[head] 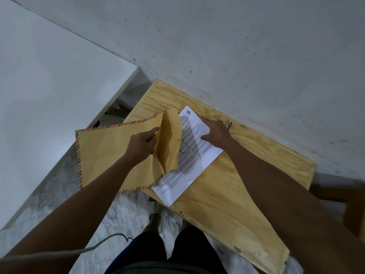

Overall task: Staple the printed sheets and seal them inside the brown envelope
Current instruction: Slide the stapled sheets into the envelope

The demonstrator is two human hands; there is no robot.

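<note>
On a plywood tabletop (227, 204), a person's left hand (141, 144) pinches the brown envelope (110, 155) at its raised mouth while the right hand (216, 133) grips the printed sheets (194, 155), apparently mid-insertion, with sliding them in and sealing the flap next.

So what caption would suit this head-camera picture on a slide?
Left hand holds the brown envelope open while the right hand grips the printed sheets on the wooden table.
</note>
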